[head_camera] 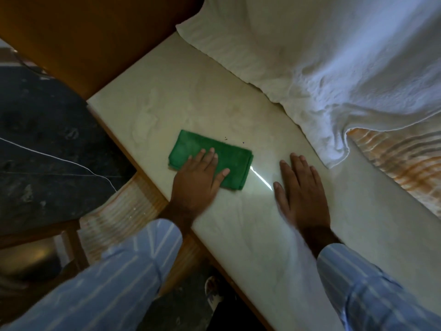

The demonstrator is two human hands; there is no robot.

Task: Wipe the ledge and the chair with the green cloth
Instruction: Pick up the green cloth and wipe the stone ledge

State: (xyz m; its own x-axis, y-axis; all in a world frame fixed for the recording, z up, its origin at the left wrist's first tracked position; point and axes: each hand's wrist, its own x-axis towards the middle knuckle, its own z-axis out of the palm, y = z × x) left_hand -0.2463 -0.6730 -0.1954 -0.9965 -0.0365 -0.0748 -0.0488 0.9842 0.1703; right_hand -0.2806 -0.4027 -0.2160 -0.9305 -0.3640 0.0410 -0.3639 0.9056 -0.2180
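The green cloth [210,158], a folded rectangle of soft fabric, lies flat on the pale, cream-coloured stone ledge [167,103], roughly midway across its width and nearer the ledge's front edge than the back. The left hand [198,180] rests palm-down on the near part of the cloth, fingers spread and flat, pressing on it rather than gripping it. The right hand [300,189] lies palm-down on the bare ledge just beside the cloth, fingers extended and slightly apart, holding nothing; a narrow bright streak of light [261,179] falls on the stone between the cloth and this hand. Both forearms wear light blue striped sleeves [124,278].

Along the far side of the ledge, a white crumpled sheet [334,68] spills over its back edge, and beneath the fabric's hem an orange-and-white ribbed surface [401,163] shows at the right. The ledge's front edge is trimmed with a brown wooden strip [112,132]. Below that edge sits a similar orange-striped ribbed cushion [124,209], and past it a dark mottled floor [43,139] crossed by a thin white cord [59,158]. A large orange-brown panel [83,39] stands at the ledge's far left end. A few tiny dark specks [225,137] lie on the stone just beyond the cloth.
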